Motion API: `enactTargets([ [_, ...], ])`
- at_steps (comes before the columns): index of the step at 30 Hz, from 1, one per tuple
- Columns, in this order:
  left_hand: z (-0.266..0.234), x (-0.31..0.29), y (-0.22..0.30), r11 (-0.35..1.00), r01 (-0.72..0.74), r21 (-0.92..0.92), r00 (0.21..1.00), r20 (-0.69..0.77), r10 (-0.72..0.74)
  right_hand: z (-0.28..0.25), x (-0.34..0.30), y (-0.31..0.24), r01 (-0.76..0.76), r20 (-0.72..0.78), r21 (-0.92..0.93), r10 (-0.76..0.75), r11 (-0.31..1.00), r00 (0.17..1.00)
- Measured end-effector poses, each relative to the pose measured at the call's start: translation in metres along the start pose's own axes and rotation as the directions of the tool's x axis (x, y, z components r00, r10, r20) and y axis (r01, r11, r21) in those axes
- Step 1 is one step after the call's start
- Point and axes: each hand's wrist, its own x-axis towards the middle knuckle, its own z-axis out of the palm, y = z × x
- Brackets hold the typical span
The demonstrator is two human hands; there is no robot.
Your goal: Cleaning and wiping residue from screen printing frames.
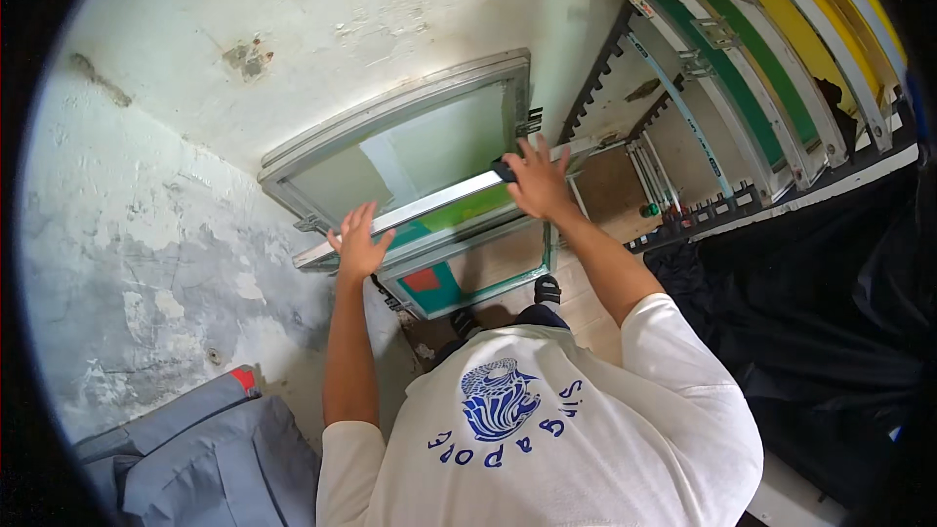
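Observation:
Several aluminium-edged screen frames stand upright and close together in front of me. My left hand is at the left part of the nearer frame's metal top bar, its fingers spread over the edge. Near the right end of the same bar is my right hand, fingers spread and pointing away from me. A small black piece shows by its thumb; I cannot tell what it is. Behind leans a taller frame with a pale mesh. Lower down, closest to me, is a frame with teal and red patches.
A notched black rack on the right holds several frames with green and yellow mesh. Black cloth hangs below it. Grey fabric lies at lower left. A peeling wall rises on the left.

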Motion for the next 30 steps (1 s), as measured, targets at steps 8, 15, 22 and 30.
enactTargets([
  [8, -0.002, -0.022, -0.053, 0.990, 0.124, 0.060, 0.992, -0.026, -0.123, 0.004, -0.017, 0.090, -0.134, 0.021, 0.069, 0.133, 0.989, 0.991],
  [15, -0.012, -0.028, -0.059, 0.928, 0.338, 0.153, 0.941, -0.027, -0.338, 0.008, -0.023, 0.081, 0.094, -0.032, 0.226, -0.089, 0.970, 0.995],
  [22, -0.027, -0.036, -0.041, 0.883, 0.434, 0.180, 0.893, 0.042, -0.448, -0.001, -0.019, 0.105, 0.228, -0.007, 0.514, -0.262, 0.827, 0.965],
  [30, -0.016, -0.042, -0.016, 0.853, 0.484, 0.196, 0.866, 0.031, -0.498, -0.014, -0.030, 0.099, 0.167, 0.037, 0.163, -0.175, 0.972, 0.984],
])
